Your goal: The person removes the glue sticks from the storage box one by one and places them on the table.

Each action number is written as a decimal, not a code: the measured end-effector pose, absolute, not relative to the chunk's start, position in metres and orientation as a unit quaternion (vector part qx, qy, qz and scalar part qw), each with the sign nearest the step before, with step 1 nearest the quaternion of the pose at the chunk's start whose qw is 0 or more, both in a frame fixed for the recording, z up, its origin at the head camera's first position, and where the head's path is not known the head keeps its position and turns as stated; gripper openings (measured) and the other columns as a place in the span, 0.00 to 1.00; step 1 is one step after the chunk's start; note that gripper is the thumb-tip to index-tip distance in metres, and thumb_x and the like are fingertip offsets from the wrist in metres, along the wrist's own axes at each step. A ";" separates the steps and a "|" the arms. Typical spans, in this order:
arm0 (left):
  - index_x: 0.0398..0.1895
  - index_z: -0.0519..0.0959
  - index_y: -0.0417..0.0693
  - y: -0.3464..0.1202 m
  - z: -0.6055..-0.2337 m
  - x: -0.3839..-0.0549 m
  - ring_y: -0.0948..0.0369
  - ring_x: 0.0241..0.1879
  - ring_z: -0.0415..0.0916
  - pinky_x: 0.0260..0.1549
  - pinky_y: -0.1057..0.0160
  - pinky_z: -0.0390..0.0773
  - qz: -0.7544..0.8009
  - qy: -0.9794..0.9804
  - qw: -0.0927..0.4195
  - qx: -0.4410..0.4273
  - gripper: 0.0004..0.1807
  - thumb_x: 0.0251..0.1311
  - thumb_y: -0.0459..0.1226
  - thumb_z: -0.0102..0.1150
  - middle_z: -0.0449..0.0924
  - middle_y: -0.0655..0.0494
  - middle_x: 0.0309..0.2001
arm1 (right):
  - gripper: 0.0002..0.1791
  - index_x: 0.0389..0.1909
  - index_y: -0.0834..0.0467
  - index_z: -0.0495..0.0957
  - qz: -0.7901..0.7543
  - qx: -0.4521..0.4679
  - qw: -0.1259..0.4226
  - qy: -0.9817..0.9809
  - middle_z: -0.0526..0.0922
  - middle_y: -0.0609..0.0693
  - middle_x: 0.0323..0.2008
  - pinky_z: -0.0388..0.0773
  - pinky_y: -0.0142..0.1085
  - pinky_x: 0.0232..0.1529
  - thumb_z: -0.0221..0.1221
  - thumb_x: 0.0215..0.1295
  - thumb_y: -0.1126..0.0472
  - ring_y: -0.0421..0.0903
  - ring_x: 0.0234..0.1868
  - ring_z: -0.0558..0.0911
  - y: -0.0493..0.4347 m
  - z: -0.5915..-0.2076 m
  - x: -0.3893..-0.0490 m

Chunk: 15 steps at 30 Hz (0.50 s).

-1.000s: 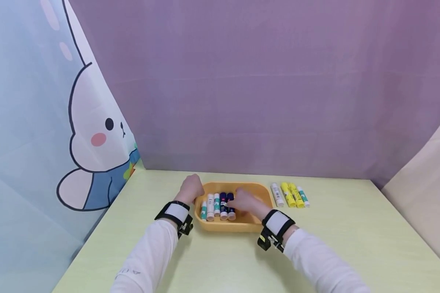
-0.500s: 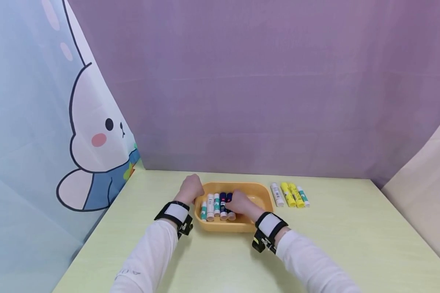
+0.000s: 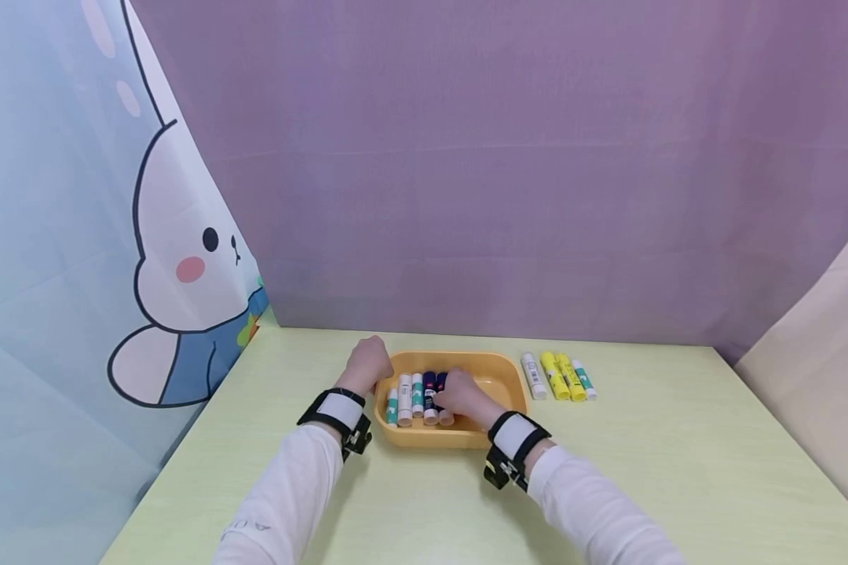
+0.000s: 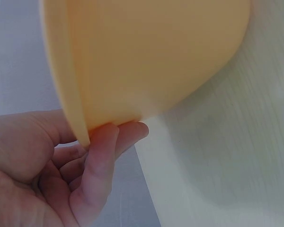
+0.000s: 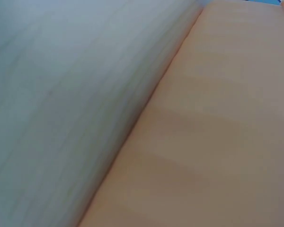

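And the right hand [image 3: 462, 390] has dropped lower, nudging toward nine o'clock, now right at the last dark-blue stick [image 3: 442, 380]; whether it's gripping, I can't tell. On my feed the left hand [image 3: 369, 365] still pinches the tray [image 3: 431, 439] at ten o'clock, so I'd judge it steadied for work on this row of five sticks [image 3: 405, 400]. Four more sticks [image 3: 555, 377] lie outside, toward three.

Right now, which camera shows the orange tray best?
The head view: nearly the whole tray shows, partly behind the right hand. Left wrist shows one end, pinched by the left hand; right wrist, part of one side.
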<state>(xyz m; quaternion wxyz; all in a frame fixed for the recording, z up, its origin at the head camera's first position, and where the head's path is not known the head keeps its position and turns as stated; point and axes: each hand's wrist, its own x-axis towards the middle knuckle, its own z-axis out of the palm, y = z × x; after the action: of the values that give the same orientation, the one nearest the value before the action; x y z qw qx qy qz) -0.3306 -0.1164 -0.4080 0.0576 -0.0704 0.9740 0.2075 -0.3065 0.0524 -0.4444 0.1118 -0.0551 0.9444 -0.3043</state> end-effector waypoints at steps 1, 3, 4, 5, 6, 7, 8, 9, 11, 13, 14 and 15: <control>0.36 0.76 0.32 -0.116 -0.408 -0.330 0.58 0.13 0.77 0.08 0.67 0.76 0.207 0.974 0.057 -0.071 0.08 0.54 0.28 0.57 0.78 0.42 0.29 | 0.29 0.54 0.74 0.64 -0.306 -0.054 0.113 0.944 0.73 0.63 0.48 0.75 0.41 0.47 0.61 0.56 0.64 0.52 0.41 0.73 0.052 -0.444 -0.306; 0.37 0.76 0.32 -0.116 -0.408 -0.330 0.58 0.13 0.77 0.08 0.67 0.76 0.207 0.974 0.057 -0.072 0.08 0.54 0.28 0.57 0.78 0.42 0.30 | 0.29 0.54 0.74 0.64 -0.306 -0.054 0.112 0.944 0.73 0.63 0.48 0.75 0.41 0.47 0.62 0.55 0.63 0.52 0.41 0.73 0.052 -0.444 -0.306; 0.37 0.76 0.32 -0.116 -0.408 -0.330 0.58 0.13 0.77 0.08 0.67 0.76 0.207 0.974 0.057 -0.072 0.08 0.54 0.28 0.57 0.78 0.42 0.30 | 0.29 0.54 0.74 0.64 -0.307 -0.053 0.112 0.944 0.73 0.63 0.48 0.75 0.41 0.46 0.62 0.55 0.63 0.52 0.41 0.73 0.052 -0.445 -0.307; 0.37 0.76 0.32 -0.116 -0.408 -0.330 0.58 0.13 0.77 0.08 0.67 0.76 0.207 0.974 0.057 -0.072 0.08 0.54 0.28 0.57 0.78 0.42 0.30 | 0.29 0.54 0.74 0.64 -0.307 -0.054 0.111 0.944 0.73 0.63 0.47 0.76 0.41 0.46 0.62 0.55 0.63 0.52 0.41 0.74 0.052 -0.445 -0.307; 0.37 0.76 0.32 -0.116 -0.408 -0.330 0.58 0.13 0.77 0.08 0.67 0.76 0.207 0.974 0.057 -0.072 0.08 0.54 0.28 0.57 0.78 0.42 0.30 | 0.29 0.54 0.74 0.64 -0.306 -0.054 0.111 0.944 0.73 0.63 0.47 0.76 0.41 0.46 0.62 0.55 0.63 0.52 0.40 0.74 0.052 -0.445 -0.308; 0.37 0.76 0.32 -0.116 -0.408 -0.330 0.58 0.13 0.77 0.08 0.67 0.76 0.207 0.974 0.057 -0.072 0.08 0.54 0.28 0.57 0.78 0.42 0.30 | 0.29 0.54 0.74 0.64 -0.305 -0.054 0.110 0.944 0.73 0.63 0.47 0.76 0.40 0.45 0.62 0.55 0.63 0.52 0.40 0.74 0.052 -0.446 -0.308; 0.37 0.76 0.32 -0.116 -0.408 -0.330 0.58 0.13 0.77 0.08 0.67 0.76 0.207 0.974 0.057 -0.072 0.08 0.54 0.28 0.57 0.78 0.42 0.30 | 0.29 0.54 0.74 0.64 -0.304 -0.053 0.110 0.945 0.74 0.62 0.47 0.76 0.40 0.45 0.62 0.55 0.63 0.52 0.40 0.74 0.052 -0.446 -0.308; 0.37 0.76 0.32 -0.116 -0.408 -0.331 0.58 0.13 0.77 0.08 0.67 0.76 0.208 0.974 0.057 -0.071 0.08 0.54 0.28 0.57 0.78 0.42 0.30 | 0.29 0.54 0.73 0.64 -0.303 -0.053 0.110 0.945 0.74 0.62 0.46 0.76 0.40 0.45 0.62 0.56 0.63 0.52 0.40 0.74 0.052 -0.446 -0.309; 0.37 0.76 0.32 -0.116 -0.408 -0.331 0.58 0.13 0.77 0.08 0.67 0.76 0.208 0.974 0.057 -0.070 0.08 0.54 0.28 0.57 0.78 0.42 0.30 | 0.29 0.54 0.73 0.64 -0.305 -0.052 0.110 0.944 0.75 0.62 0.45 0.76 0.39 0.43 0.63 0.56 0.62 0.51 0.39 0.74 0.052 -0.447 -0.309; 0.36 0.76 0.32 -0.116 -0.408 -0.331 0.58 0.13 0.77 0.08 0.67 0.76 0.210 0.974 0.057 -0.069 0.08 0.54 0.28 0.57 0.78 0.42 0.30 | 0.30 0.55 0.73 0.64 -0.309 -0.050 0.112 0.943 0.75 0.61 0.44 0.76 0.38 0.41 0.63 0.56 0.62 0.51 0.39 0.74 0.053 -0.446 -0.309; 0.36 0.76 0.32 -0.116 -0.409 -0.330 0.58 0.13 0.77 0.08 0.67 0.76 0.211 0.973 0.057 -0.069 0.07 0.54 0.28 0.57 0.78 0.42 0.30 | 0.30 0.55 0.73 0.64 -0.311 -0.050 0.112 0.943 0.75 0.61 0.44 0.76 0.37 0.41 0.63 0.56 0.62 0.51 0.38 0.74 0.053 -0.446 -0.308; 0.36 0.76 0.32 -0.116 -0.409 -0.330 0.58 0.13 0.77 0.08 0.67 0.76 0.212 0.973 0.057 -0.068 0.07 0.54 0.28 0.57 0.78 0.42 0.29 | 0.30 0.55 0.73 0.64 -0.311 -0.050 0.112 0.942 0.75 0.61 0.44 0.76 0.37 0.40 0.63 0.56 0.62 0.51 0.38 0.74 0.054 -0.446 -0.308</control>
<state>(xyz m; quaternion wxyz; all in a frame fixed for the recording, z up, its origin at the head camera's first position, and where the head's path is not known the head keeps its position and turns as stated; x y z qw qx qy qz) -0.3304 -0.1164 -0.4086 0.0567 -0.0683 0.9732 0.2120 -0.3080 0.0536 -0.4455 0.1125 -0.0501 0.9423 -0.3114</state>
